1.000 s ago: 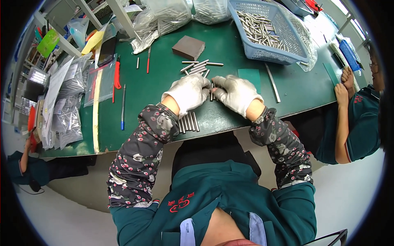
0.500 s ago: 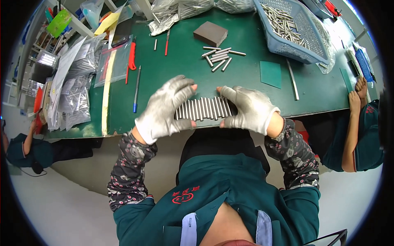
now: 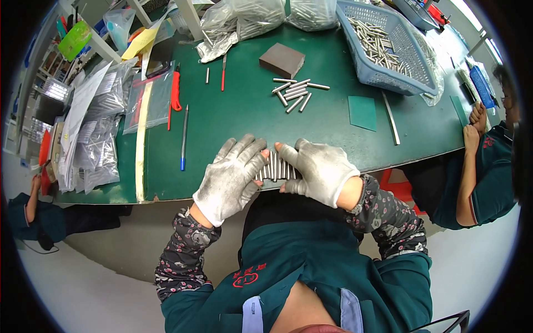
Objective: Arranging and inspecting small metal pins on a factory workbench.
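A row of short steel pins (image 3: 276, 167) lies side by side at the near edge of the green table. My left hand (image 3: 229, 180), in a whitish fingertip-free glove, grips the left end of the row between thumb and fingers. The right end is held the same way by my right hand (image 3: 322, 169), gloved alike. Only the middle pins show; the palms and fingers cover the rest. Beyond my hands, a loose heap of several steel pins (image 3: 296, 92) lies beside a brown rectangular block (image 3: 282, 60).
A blue plastic basket (image 3: 388, 80) of pins stands at the back right, near a green square (image 3: 362, 113) and a metal strip (image 3: 391, 119). A pen (image 3: 184, 139), a red-handled knife (image 3: 176, 91) and bagged pins (image 3: 100, 147) lie left. A co-worker's hands (image 3: 474, 123) are at far right.
My hands have come closer together along the row, covering more pins at both ends. The whole view has shifted slightly. The loose heap and block stay in place on the table.
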The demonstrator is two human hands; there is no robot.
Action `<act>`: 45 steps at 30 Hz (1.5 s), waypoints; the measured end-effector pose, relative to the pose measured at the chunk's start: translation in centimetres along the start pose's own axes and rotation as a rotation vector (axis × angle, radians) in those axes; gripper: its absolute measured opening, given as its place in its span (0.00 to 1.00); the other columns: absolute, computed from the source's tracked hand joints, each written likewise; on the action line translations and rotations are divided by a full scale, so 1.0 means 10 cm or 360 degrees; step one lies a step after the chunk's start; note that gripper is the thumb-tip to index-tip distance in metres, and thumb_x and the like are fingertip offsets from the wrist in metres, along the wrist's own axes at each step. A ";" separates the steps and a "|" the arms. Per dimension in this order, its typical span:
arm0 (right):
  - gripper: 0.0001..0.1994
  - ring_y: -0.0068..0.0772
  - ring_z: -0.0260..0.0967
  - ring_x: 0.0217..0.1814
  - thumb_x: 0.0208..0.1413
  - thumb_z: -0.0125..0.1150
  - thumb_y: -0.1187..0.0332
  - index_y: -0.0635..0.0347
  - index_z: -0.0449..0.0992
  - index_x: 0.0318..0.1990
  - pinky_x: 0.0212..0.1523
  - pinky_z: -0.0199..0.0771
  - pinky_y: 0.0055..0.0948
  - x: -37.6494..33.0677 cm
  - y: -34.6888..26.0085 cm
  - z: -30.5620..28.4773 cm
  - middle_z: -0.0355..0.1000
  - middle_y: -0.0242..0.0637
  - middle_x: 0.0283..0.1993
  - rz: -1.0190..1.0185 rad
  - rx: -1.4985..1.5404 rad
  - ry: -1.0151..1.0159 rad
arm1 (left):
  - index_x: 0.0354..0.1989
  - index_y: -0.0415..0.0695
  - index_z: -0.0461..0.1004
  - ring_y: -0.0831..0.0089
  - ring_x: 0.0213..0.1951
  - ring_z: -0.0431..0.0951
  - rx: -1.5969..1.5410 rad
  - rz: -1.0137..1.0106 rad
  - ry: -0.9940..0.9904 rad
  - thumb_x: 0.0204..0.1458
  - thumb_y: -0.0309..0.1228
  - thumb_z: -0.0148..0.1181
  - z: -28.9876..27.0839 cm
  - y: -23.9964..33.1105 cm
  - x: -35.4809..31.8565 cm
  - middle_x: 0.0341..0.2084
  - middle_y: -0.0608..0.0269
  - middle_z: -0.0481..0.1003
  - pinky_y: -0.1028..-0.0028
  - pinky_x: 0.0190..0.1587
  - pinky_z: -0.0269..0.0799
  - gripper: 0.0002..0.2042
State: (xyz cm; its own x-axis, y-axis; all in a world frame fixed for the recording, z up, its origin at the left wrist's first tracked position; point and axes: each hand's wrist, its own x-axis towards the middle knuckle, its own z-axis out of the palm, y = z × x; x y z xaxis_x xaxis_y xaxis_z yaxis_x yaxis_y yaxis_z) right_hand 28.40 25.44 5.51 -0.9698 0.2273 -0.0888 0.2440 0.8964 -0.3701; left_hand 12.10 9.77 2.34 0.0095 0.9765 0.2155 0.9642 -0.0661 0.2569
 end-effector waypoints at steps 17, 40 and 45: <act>0.22 0.46 0.71 0.44 0.48 0.63 0.58 0.52 0.71 0.51 0.43 0.71 0.41 0.61 0.56 -0.22 0.72 0.41 0.41 0.0288 -0.0085 0.0431 | 0.46 0.42 0.72 0.56 0.45 0.72 0.0108 -0.0244 -0.0112 0.45 0.31 0.63 -0.28 -0.32 1.13 0.42 0.56 0.71 0.62 0.47 0.69 0.18; 0.17 0.48 0.69 0.44 0.45 0.60 0.65 0.53 0.73 0.45 0.43 0.71 0.43 -0.04 0.60 -0.20 0.67 0.44 0.38 -0.0148 0.0014 0.0125 | 0.42 0.44 0.72 0.57 0.41 0.72 -0.0353 0.0163 -0.0294 0.44 0.26 0.64 -0.01 -0.24 1.06 0.35 0.58 0.71 0.63 0.45 0.69 0.15; 0.17 0.48 0.69 0.45 0.45 0.61 0.65 0.52 0.73 0.46 0.43 0.71 0.42 -0.13 0.58 -0.19 0.67 0.43 0.39 -0.0138 0.0061 0.0135 | 0.50 0.45 0.70 0.57 0.43 0.72 -0.0561 0.0143 -0.0366 0.45 0.25 0.63 -0.04 -0.17 1.06 0.37 0.57 0.72 0.64 0.47 0.69 0.20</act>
State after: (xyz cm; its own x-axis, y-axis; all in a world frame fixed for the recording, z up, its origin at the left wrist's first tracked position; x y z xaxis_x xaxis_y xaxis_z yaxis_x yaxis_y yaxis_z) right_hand 31.09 31.06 5.20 -0.9829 0.1826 0.0227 0.1576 0.8992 -0.4081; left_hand 10.44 20.17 4.59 0.1867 0.9813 0.0463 0.8076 -0.1801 0.5615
